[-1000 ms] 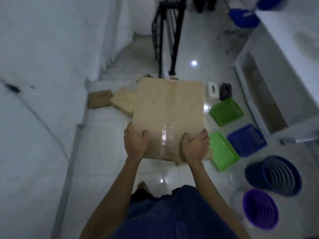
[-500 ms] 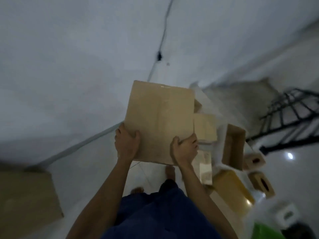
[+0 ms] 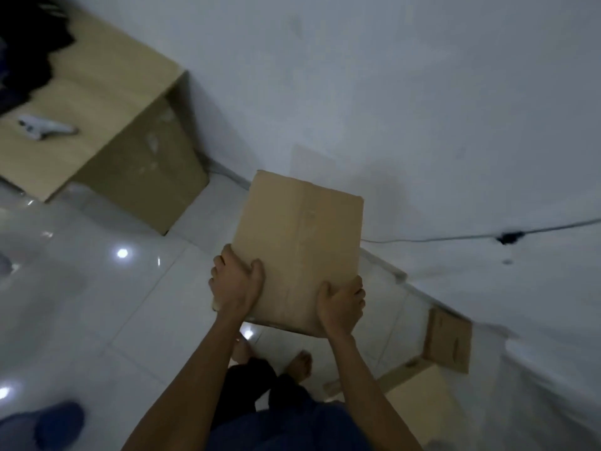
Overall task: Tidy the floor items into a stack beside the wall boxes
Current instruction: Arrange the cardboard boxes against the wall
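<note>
I hold a flattened brown cardboard box in the air in front of me, above the white tiled floor and close to the white wall. My left hand grips its near left corner, thumb on top. My right hand grips its near right corner, fingers curled round the edge. A large cardboard box stands against the wall at the upper left. More cardboard lies on the floor by the wall at the lower right.
A white tool and dark cloth lie on top of the large box. A thin cable runs along the wall at the right. My bare feet stand on the glossy tiles. A dark blue object sits at the lower left.
My view has swung left, away from the stairs and coloured trays, to the wall and the large box. Both hands kept their grip on the flat cardboard throughout.
</note>
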### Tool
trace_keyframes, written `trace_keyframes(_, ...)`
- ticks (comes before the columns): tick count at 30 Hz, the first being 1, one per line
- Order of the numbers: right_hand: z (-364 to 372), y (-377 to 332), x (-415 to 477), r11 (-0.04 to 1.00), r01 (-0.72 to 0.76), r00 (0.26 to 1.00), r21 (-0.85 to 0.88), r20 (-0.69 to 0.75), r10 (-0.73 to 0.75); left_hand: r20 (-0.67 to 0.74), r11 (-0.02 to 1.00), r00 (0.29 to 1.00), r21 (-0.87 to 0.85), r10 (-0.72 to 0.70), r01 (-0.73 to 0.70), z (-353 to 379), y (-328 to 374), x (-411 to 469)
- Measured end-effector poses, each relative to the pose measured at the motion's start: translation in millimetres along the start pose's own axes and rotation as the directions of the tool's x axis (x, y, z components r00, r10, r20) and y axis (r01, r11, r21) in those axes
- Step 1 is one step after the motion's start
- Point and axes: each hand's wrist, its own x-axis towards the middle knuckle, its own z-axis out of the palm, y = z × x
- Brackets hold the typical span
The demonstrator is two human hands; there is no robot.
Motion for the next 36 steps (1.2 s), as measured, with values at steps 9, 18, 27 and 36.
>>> trace_keyframes(9, 140, -46, 96, 0.972, 0.214, 0.969, -0.099, 0.148, -0.198, -0.110, 0.975, 0.971, -0.093, -0.211, 0.202, 71, -89, 109)
trace_keyframes(18, 383, -32, 249, 0.890, 0.449, 0.882, -0.081, 0.198, -0.427, -0.219, 0.943, 0.930, -0.224, -0.294, 0.246, 262, -226, 263)
trace_keyframes(27, 518, -2, 327, 0.815, 0.570, 0.814, -0.102, 0.202, -0.544, -0.346, 0.960, 0.900, -0.185, -0.264, 0.211, 387, -306, 331)
trace_keyframes(36, 549, -2, 301, 0.626, 0.762, 0.646, -0.168, 0.111, -0.756, -0.484, 0.992, 0.871, 0.126, 0.077, -0.017, 410, -323, 354)
